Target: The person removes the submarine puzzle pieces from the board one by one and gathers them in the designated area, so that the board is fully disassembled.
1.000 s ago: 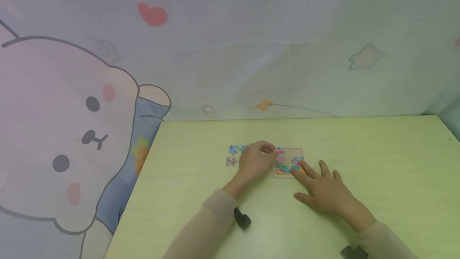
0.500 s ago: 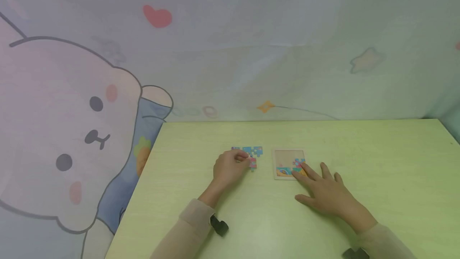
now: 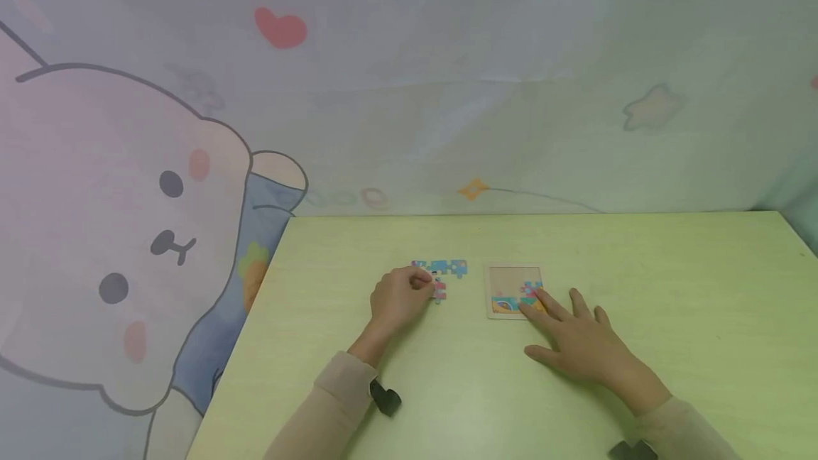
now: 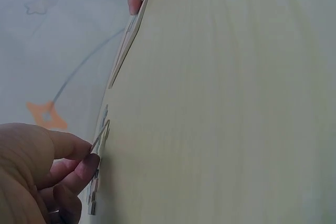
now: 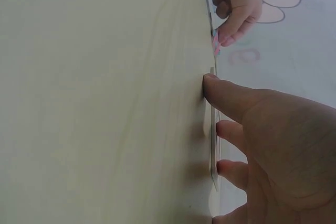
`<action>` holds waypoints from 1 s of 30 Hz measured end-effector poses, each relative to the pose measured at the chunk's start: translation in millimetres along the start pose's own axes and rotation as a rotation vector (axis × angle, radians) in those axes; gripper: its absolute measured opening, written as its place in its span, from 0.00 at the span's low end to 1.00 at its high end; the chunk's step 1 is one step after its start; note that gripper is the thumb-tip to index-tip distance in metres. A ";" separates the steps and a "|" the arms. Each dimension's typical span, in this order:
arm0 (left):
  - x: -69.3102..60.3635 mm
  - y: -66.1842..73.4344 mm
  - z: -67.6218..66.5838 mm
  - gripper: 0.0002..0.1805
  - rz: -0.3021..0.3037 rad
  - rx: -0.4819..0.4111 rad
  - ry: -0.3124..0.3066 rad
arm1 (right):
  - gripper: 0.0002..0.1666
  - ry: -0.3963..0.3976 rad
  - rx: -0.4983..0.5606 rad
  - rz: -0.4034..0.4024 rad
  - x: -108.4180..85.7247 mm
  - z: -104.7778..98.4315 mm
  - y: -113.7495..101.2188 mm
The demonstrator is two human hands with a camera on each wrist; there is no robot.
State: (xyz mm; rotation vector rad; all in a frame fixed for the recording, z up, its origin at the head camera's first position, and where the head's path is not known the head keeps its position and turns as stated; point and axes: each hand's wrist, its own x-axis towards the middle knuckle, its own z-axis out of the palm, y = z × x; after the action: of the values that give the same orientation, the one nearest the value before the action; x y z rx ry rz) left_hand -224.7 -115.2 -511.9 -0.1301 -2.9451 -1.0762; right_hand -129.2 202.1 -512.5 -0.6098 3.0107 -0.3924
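My left hand (image 3: 401, 298) pinches a pink-and-blue jigsaw puzzle piece (image 3: 439, 291) between thumb and fingertips, beside a group of loose blue pieces (image 3: 457, 267). In the left wrist view the held piece (image 4: 98, 136) appears edge-on and tilted. To the right lies a square wooden puzzle tray (image 3: 516, 275). Joined pieces (image 3: 504, 304) fill its lower edge, and a pink-and-blue piece (image 3: 530, 289) sits above them at the right. Spread fingers of my right hand (image 3: 578, 339) rest on the tray's lower right corner, covering part of it. Other loose pieces are partly hidden behind the left hand.
Both hands work over a pale yellow-green table (image 3: 671, 289). Behind it hangs a light cloth backdrop (image 3: 511, 34) with hearts, stars and a large cartoon bear (image 3: 128, 233) at the left. Dark wrist mounts (image 3: 385, 397) sit at the cuffs.
My left hand has drawn back leftward from the tray to the loose pieces, carrying the pink-and-blue puzzle piece, then shifted slightly further left. My right hand stays on the tray.
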 end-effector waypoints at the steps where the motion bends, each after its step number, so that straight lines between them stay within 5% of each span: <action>1: -0.1 -0.5 0.0 0.05 0.001 0.004 0.001 | 0.42 0.000 0.000 0.002 -0.3 0.1 0.0; 11: 0.6 3.0 2.9 0.08 0.039 -0.004 -0.001 | 0.42 0.009 -0.017 0.009 -3.4 3.5 0.1; 17: 1.4 17.0 11.1 0.10 0.155 -0.074 -0.092 | 0.42 0.015 -0.018 0.013 -6.5 2.4 -1.1; 30: 6.8 58.1 50.5 0.09 0.273 -0.034 -0.200 | 0.42 0.013 -0.023 0.024 -18.5 -2.8 -3.1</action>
State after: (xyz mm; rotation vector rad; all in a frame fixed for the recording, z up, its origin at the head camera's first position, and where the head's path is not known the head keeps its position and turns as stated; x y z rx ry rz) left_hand -225.7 -37.8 -512.9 -0.6557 -2.9577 -1.1312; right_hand -111.2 207.2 -509.1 -0.5745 3.0357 -0.3629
